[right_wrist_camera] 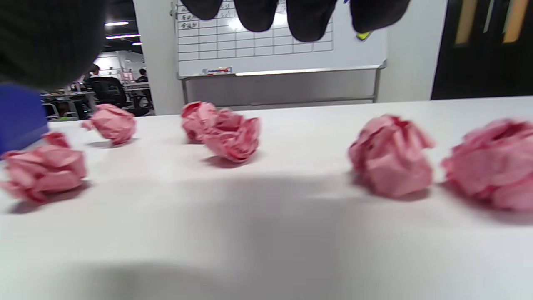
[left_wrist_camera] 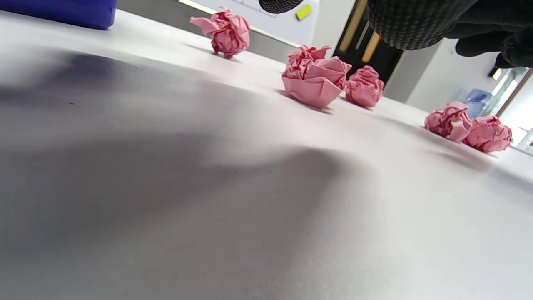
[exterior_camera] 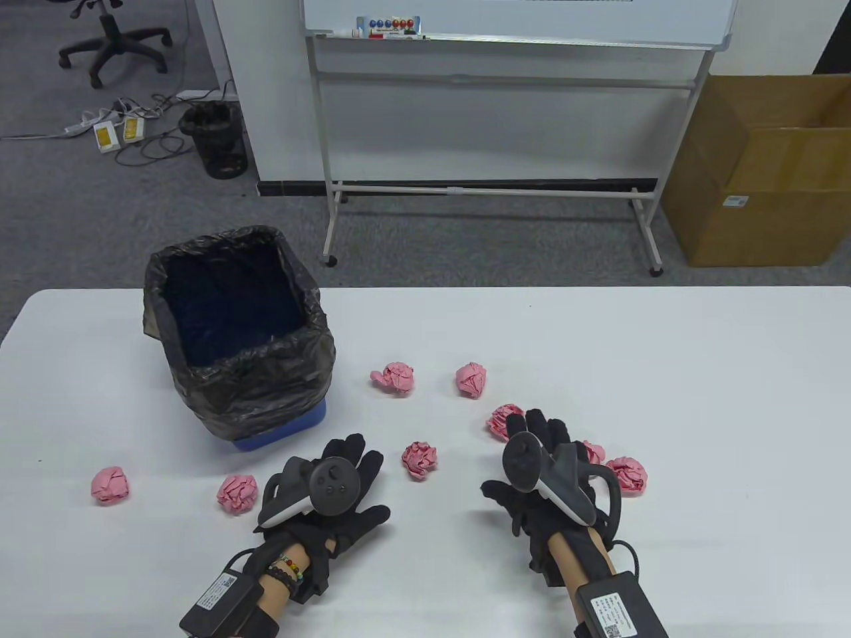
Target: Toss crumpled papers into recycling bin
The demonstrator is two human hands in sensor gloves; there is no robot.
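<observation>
Several pink crumpled paper balls lie on the white table (exterior_camera: 665, 372). The recycling bin (exterior_camera: 239, 332), blue with a black bag liner, stands open at the table's left. My left hand (exterior_camera: 349, 465) hovers flat and empty, fingers spread, between one ball (exterior_camera: 237, 494) and another (exterior_camera: 419, 460); the latter is nearest in the left wrist view (left_wrist_camera: 314, 77). My right hand (exterior_camera: 538, 432) is open and empty, fingers stretched over a ball (exterior_camera: 505, 420), with two balls (exterior_camera: 628, 474) just to its right. Its fingertips (right_wrist_camera: 300, 16) hang above the balls (right_wrist_camera: 389, 154) without touching.
Another ball (exterior_camera: 110, 485) lies far left near the front edge, and two more (exterior_camera: 395, 379) (exterior_camera: 471, 379) lie mid-table right of the bin. Beyond the table stand a whiteboard frame (exterior_camera: 492, 189), a cardboard box (exterior_camera: 764, 173) and a floor wastebasket (exterior_camera: 216, 139).
</observation>
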